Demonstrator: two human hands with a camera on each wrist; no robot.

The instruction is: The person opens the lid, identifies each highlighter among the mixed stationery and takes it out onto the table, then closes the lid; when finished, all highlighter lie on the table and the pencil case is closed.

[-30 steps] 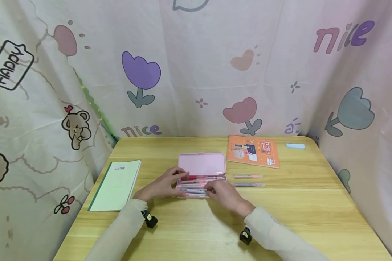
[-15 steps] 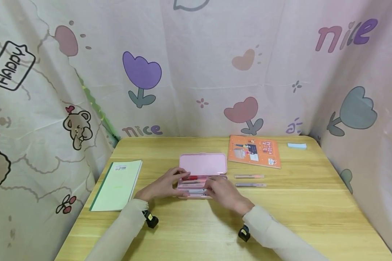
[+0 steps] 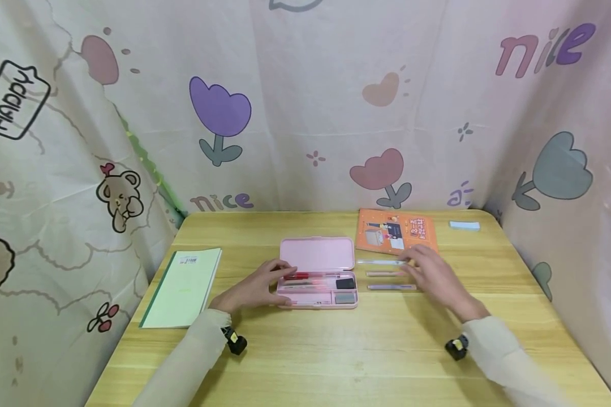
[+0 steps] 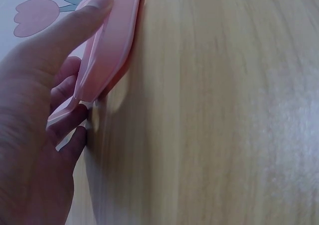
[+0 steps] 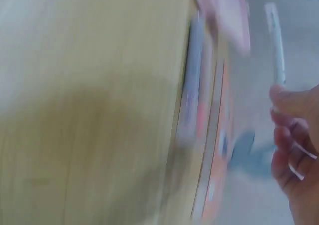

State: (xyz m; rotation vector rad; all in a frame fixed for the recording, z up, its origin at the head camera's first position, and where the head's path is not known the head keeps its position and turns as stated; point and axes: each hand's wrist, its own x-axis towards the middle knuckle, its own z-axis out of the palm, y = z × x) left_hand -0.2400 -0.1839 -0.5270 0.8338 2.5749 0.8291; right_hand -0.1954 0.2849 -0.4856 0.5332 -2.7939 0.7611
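Note:
A pink pencil case [image 3: 317, 254] lies with its lid raised on the table. My left hand [image 3: 257, 287] grips its left end, the thumb on the front wall [image 4: 107, 51] and the fingers round the end and back. Inside are a red pen [image 3: 298, 276], several other pens, a black block [image 3: 344, 284] and a grey block [image 3: 344, 298]. To the right of the case, my right hand [image 3: 440, 280] pinches a pale white-blue pen [image 5: 277, 51] by one end, above the table. Below it lie a peach-tinted pen [image 3: 382, 274] and a purple pen [image 3: 392, 287], side by side.
An orange booklet [image 3: 377, 234] lies behind the pens. A light blue strip-like block [image 3: 464, 225] is at the back right. On the left lies a pale green notebook [image 3: 183, 289]. Patterned cloth [image 3: 295, 102] hangs round the table [image 3: 315, 362].
My right hand has drawn the white-blue pen out of the case's front compartment and carried it right, above the two loose pens. My left hand stays on the case.

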